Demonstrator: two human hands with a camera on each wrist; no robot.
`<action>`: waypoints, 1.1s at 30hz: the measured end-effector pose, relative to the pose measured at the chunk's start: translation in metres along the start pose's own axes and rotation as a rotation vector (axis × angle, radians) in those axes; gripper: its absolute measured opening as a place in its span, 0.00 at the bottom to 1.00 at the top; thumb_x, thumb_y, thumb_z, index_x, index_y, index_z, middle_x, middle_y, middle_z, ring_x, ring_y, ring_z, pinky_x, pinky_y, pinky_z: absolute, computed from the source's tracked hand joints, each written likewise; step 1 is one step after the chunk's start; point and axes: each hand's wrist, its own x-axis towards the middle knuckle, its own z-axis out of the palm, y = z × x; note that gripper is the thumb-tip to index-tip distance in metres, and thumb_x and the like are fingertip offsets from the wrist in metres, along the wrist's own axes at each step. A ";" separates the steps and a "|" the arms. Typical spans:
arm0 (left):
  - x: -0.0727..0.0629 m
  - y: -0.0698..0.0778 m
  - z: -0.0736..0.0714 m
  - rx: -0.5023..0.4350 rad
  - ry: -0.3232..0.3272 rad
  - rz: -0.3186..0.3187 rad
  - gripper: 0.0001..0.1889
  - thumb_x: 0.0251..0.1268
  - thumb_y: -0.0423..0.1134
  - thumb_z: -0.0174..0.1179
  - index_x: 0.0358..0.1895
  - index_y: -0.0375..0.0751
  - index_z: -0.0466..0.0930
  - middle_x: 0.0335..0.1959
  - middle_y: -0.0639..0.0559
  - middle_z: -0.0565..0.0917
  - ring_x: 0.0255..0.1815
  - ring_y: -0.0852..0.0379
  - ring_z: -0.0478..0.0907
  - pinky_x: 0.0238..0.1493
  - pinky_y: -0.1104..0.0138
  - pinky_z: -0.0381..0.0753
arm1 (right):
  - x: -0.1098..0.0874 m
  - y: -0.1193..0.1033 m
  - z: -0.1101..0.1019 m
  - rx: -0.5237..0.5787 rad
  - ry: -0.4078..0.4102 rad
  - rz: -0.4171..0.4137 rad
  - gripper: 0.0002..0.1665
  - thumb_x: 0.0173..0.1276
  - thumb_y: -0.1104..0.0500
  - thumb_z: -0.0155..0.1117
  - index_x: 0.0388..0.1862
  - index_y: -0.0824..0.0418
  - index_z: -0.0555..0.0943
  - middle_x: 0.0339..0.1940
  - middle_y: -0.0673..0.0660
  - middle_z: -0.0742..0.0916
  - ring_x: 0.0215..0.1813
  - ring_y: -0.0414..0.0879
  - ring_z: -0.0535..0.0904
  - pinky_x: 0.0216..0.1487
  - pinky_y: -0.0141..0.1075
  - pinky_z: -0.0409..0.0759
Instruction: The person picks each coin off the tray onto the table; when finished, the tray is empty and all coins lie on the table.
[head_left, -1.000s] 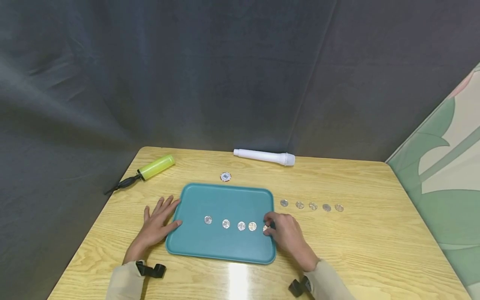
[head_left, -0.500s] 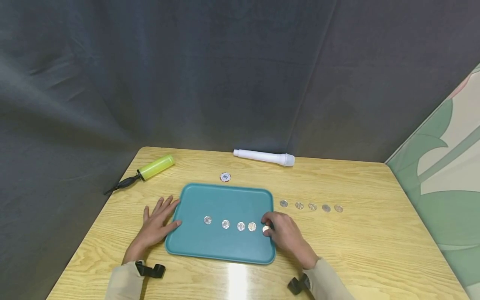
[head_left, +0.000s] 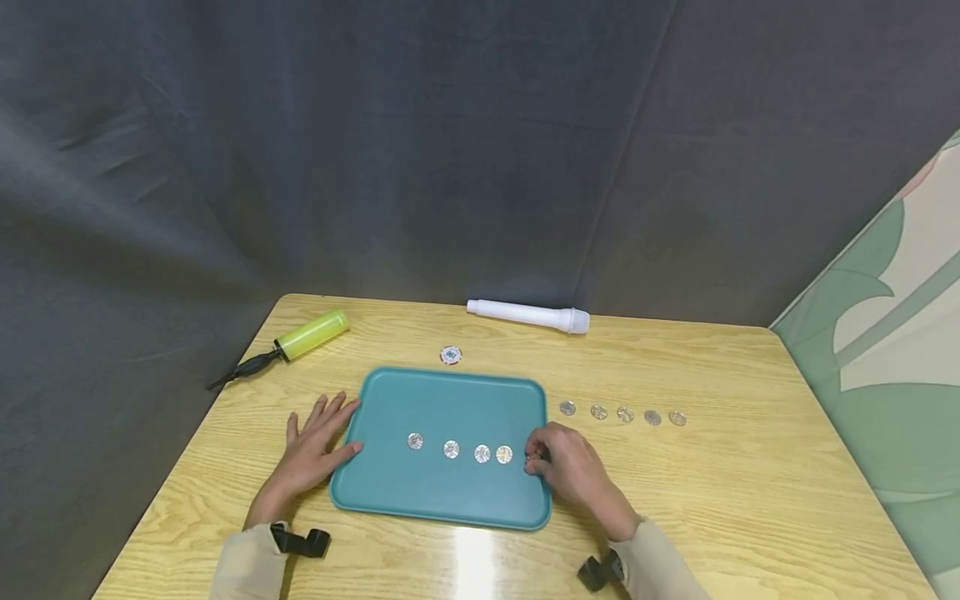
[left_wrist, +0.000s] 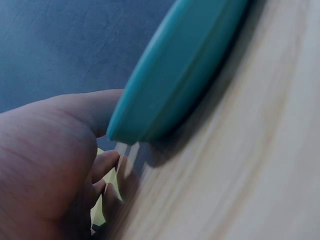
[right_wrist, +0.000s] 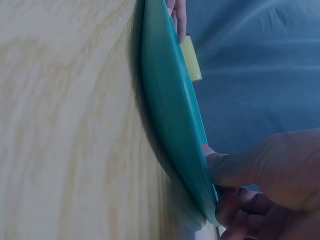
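Observation:
A teal tray lies on the wooden table, with several silver coins in a row across it. My left hand rests at the tray's left edge, fingers spread and thumb over the rim. At the tray's right end my right hand pinches a coin between thumb and fingertips; the fingers hide most of it. The right wrist view shows the right thumb over the tray rim, the coin out of sight. Another row of coins lies on the table to the right of the tray.
Behind the tray lies a poker chip, and farther back a white toy microphone. A yellow-green hand pump with a black nozzle is at the left back. A dark curtain hangs behind the table.
The rightmost coin on the tray, lying flat and partly visible before, is now tipped up and mostly hidden in my right fingertips. My left hand stays in place.

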 end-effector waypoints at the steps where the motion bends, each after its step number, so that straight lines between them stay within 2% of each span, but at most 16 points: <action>1: 0.000 0.000 0.000 0.001 0.000 0.000 0.36 0.69 0.50 0.62 0.78 0.48 0.62 0.80 0.32 0.57 0.81 0.25 0.43 0.69 0.25 0.28 | 0.000 0.000 -0.001 0.011 -0.004 -0.001 0.11 0.49 0.62 0.81 0.25 0.55 0.83 0.25 0.47 0.82 0.29 0.35 0.74 0.30 0.26 0.74; 11: 0.001 -0.002 0.003 -0.002 0.006 0.009 0.36 0.68 0.50 0.62 0.77 0.48 0.62 0.80 0.32 0.57 0.81 0.25 0.43 0.69 0.25 0.27 | 0.002 0.013 -0.012 0.245 -0.068 -0.007 0.09 0.57 0.63 0.77 0.26 0.54 0.84 0.23 0.45 0.84 0.26 0.32 0.74 0.29 0.25 0.77; 18: 0.000 -0.003 0.003 -0.008 0.005 0.010 0.36 0.68 0.50 0.63 0.77 0.47 0.62 0.80 0.32 0.56 0.81 0.25 0.42 0.69 0.25 0.26 | 0.004 0.021 -0.023 0.294 -0.051 -0.009 0.06 0.58 0.64 0.76 0.29 0.57 0.85 0.25 0.48 0.86 0.27 0.32 0.76 0.29 0.27 0.79; 25: -0.001 -0.003 0.002 -0.012 0.007 0.005 0.36 0.68 0.50 0.63 0.77 0.47 0.62 0.80 0.32 0.57 0.81 0.25 0.42 0.69 0.25 0.26 | 0.003 0.029 -0.030 0.368 -0.066 0.029 0.04 0.60 0.64 0.74 0.32 0.59 0.86 0.27 0.52 0.88 0.28 0.34 0.80 0.31 0.27 0.82; 33: 0.000 -0.004 0.003 -0.009 0.000 0.000 0.37 0.68 0.50 0.63 0.77 0.48 0.62 0.80 0.32 0.56 0.81 0.26 0.42 0.70 0.26 0.26 | 0.001 0.037 -0.037 0.464 -0.089 0.067 0.02 0.64 0.67 0.70 0.34 0.66 0.86 0.29 0.60 0.90 0.30 0.44 0.88 0.32 0.31 0.87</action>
